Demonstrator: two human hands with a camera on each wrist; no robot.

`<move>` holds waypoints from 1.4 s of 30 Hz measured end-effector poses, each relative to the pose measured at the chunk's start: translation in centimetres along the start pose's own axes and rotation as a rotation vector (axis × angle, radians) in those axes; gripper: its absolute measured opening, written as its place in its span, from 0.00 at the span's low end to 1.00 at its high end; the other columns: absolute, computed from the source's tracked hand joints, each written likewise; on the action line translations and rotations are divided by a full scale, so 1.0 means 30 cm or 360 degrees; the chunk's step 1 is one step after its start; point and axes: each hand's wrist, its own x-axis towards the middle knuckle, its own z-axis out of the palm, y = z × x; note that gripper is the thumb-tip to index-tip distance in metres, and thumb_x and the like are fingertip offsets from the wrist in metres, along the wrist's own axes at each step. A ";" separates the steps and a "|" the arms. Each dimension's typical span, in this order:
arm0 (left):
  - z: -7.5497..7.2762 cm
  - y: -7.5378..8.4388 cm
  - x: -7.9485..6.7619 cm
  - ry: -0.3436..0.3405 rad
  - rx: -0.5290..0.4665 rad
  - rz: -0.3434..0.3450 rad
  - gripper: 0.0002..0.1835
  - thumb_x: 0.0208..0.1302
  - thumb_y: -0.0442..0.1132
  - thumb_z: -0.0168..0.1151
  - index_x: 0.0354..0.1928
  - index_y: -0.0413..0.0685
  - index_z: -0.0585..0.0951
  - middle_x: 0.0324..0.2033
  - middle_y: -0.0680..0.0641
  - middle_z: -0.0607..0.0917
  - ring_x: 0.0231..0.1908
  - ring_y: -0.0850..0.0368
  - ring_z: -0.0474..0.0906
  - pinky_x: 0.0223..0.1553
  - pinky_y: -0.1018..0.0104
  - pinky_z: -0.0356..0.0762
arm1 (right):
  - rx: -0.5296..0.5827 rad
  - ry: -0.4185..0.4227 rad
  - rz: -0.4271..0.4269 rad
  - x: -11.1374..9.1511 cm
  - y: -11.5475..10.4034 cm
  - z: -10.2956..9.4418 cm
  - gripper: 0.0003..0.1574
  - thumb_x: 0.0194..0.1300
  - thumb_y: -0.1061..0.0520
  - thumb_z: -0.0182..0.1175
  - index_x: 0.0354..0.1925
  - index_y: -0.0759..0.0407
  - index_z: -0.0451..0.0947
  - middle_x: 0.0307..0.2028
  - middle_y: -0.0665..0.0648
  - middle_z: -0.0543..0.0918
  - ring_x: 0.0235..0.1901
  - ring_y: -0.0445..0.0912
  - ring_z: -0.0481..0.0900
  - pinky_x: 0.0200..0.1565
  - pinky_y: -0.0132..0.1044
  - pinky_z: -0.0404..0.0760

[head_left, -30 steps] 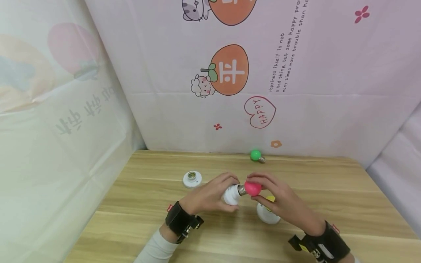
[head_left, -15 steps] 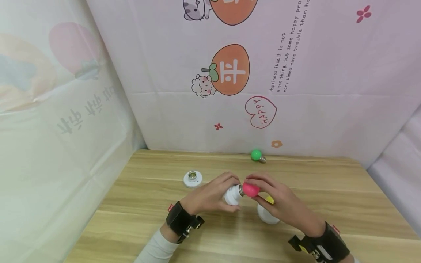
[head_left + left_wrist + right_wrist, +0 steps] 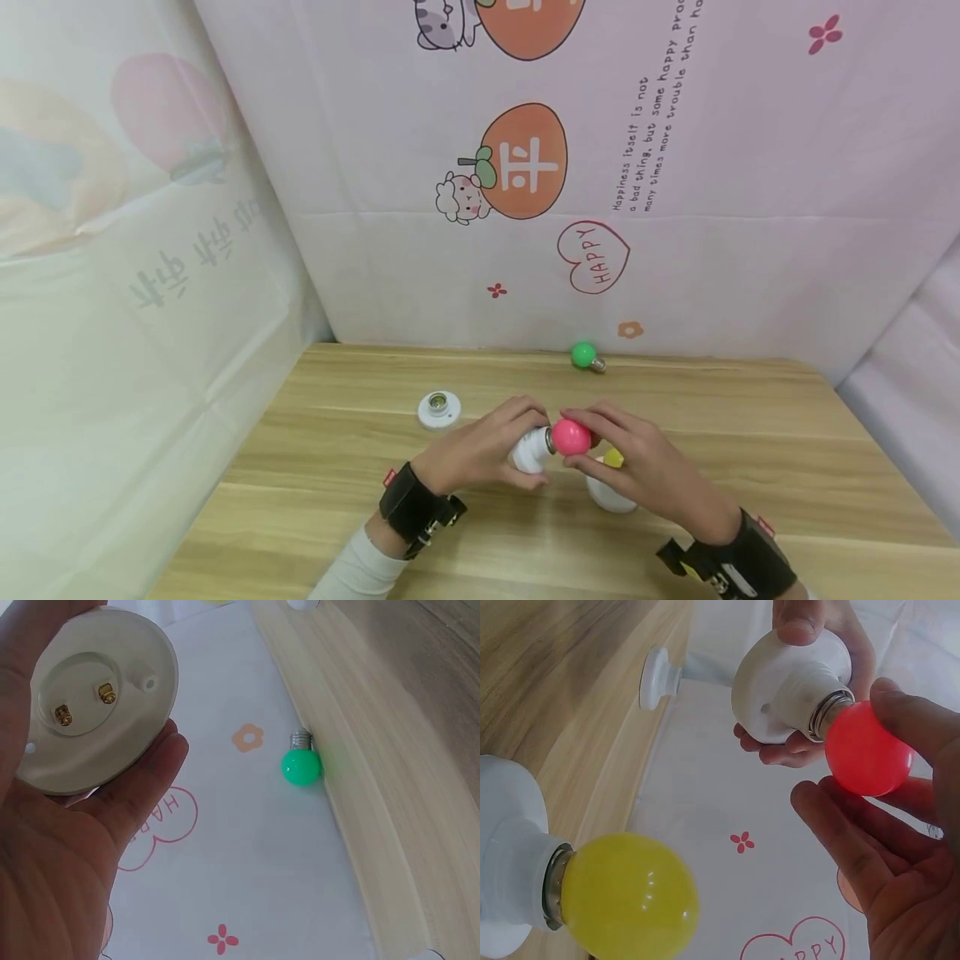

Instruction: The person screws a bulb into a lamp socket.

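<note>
My left hand [image 3: 483,446] grips a white round lamp holder [image 3: 780,690] by its rim, tilted so its socket faces right; the left wrist view shows the holder's underside with two brass contacts. A red light bulb [image 3: 870,750] sits with its metal screw base partly inside that socket. My right hand [image 3: 637,454] holds the bulb's globe between thumb and fingers, the thumb touching one side in the right wrist view. Just below the right hand, a yellow bulb [image 3: 630,896] stands in a second white lamp holder [image 3: 510,795] on the table.
A third lamp holder [image 3: 439,410], with no bulb in it, lies on the wooden table [image 3: 360,467] left of the hands. At the table's back edge a green bulb [image 3: 584,355] lies on its side against the printed cloth [image 3: 405,275].
The red bulb has moved left into the socket; less of its screw base shows now. The right fingers have shifted their hold on the globe. The left hand stays nearly still.
</note>
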 end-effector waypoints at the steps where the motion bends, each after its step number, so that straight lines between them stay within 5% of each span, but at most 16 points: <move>1: 0.001 0.001 0.000 -0.0001 0.0002 0.0004 0.30 0.54 0.58 0.66 0.54 0.50 0.72 0.52 0.56 0.70 0.50 0.67 0.65 0.48 0.82 0.69 | 0.0002 -0.0003 0.0015 -0.002 -0.001 0.001 0.35 0.48 0.51 0.74 0.55 0.58 0.77 0.43 0.46 0.79 0.35 0.35 0.77 0.34 0.26 0.81; 15: 0.009 0.001 0.001 -0.0002 0.0004 0.0018 0.28 0.54 0.57 0.66 0.52 0.51 0.73 0.50 0.57 0.70 0.48 0.67 0.65 0.45 0.82 0.70 | 0.0037 -0.0077 0.0239 -0.012 -0.012 0.006 0.29 0.50 0.49 0.73 0.51 0.53 0.77 0.38 0.39 0.78 0.29 0.34 0.75 0.28 0.25 0.77; 23: 0.010 -0.003 0.000 -0.0007 -0.0002 0.0044 0.30 0.53 0.58 0.66 0.53 0.50 0.73 0.48 0.56 0.71 0.45 0.68 0.67 0.44 0.83 0.70 | -0.0059 -0.0080 0.0038 -0.003 -0.011 0.007 0.37 0.53 0.47 0.71 0.59 0.56 0.74 0.55 0.54 0.75 0.38 0.37 0.77 0.36 0.26 0.80; 32: 0.010 -0.004 -0.001 0.0012 -0.0016 0.0064 0.29 0.53 0.57 0.67 0.52 0.50 0.73 0.48 0.57 0.71 0.45 0.69 0.66 0.43 0.83 0.70 | -0.0036 -0.0067 -0.0081 0.001 -0.007 0.006 0.38 0.42 0.59 0.76 0.55 0.58 0.77 0.52 0.54 0.79 0.48 0.44 0.79 0.45 0.35 0.82; 42: 0.005 0.005 0.001 0.0010 -0.0006 0.0047 0.29 0.52 0.57 0.66 0.52 0.50 0.73 0.48 0.57 0.71 0.46 0.69 0.66 0.44 0.84 0.70 | 0.0021 0.0002 -0.0066 -0.003 -0.003 0.013 0.32 0.51 0.48 0.72 0.52 0.60 0.78 0.46 0.52 0.82 0.40 0.40 0.81 0.38 0.27 0.82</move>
